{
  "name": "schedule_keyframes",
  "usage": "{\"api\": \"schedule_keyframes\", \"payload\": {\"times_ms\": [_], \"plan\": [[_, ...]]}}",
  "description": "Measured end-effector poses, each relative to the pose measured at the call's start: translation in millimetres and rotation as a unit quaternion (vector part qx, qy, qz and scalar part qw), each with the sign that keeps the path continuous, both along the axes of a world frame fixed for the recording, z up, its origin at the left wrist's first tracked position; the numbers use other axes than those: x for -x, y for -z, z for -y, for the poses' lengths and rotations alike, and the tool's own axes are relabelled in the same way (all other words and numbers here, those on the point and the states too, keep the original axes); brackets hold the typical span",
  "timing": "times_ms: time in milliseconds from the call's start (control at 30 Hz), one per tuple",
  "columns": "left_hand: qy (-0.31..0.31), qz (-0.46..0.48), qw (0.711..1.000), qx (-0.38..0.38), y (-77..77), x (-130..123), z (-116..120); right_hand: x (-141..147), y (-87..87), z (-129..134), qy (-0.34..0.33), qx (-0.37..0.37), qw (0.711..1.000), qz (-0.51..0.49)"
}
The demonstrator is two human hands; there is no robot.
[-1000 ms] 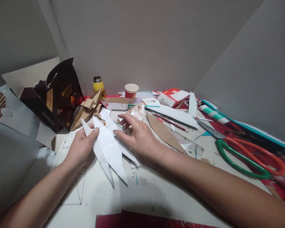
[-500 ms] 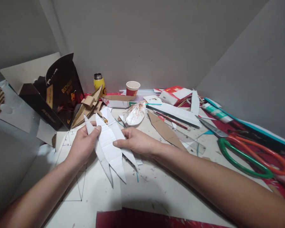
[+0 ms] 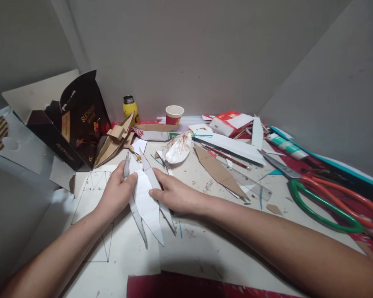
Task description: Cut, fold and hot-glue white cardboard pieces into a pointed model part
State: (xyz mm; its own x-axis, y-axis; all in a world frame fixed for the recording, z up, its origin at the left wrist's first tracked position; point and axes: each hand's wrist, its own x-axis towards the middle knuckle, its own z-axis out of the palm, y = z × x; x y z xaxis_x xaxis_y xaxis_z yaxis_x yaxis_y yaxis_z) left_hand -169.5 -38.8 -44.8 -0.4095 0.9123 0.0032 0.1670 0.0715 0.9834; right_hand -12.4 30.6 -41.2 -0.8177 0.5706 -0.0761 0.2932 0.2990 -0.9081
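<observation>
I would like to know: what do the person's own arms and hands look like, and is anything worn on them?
The left hand and right hand are ungloved; no ring, watch or bracelet shows, though some parts are hidden. No sleeve is visible on either arm.

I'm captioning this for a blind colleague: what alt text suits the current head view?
The left hand and right hand hold a creased, pointed white piece between them at a cluttered table. Beyond stand a yellow bottle and paper cup; a dark box is at left, scissors at right.
</observation>
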Motion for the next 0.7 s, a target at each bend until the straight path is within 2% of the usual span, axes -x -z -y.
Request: {"api": "schedule_keyframes", "payload": {"times_ms": [167, 267, 367, 467, 533, 700], "plan": [[0.009, 0.03, 0.999, -0.005, -0.3, -3, 2, -1, -0.2, 0, -0.008, -0.026, 1.0, 0.006], [0.008, 0.046, 0.999, -0.011, -2.5, -5, 4, 0, 2.7, -1, 0.008, -0.024, 0.998, -0.049], [0.006, 0.023, 1.0, -0.02, -4.7, -9, 6, 3, 5.0, -3, 0.065, 0.016, 0.989, -0.134], [0.007, 0.004, 1.0, -0.023, -6.9, -14, 8, 6, 5.2, -6, 0.101, 0.114, 0.967, -0.203], [0.015, 0.0, 1.0, -0.02, -8.7, -18, 10, 6, 3.9, -9, 0.115, 0.153, 0.955, -0.226], [0.021, -0.049, 0.998, -0.015, -13.7, -28, 15, 5, -0.6, -13, 0.137, 0.123, 0.955, -0.232]]}}
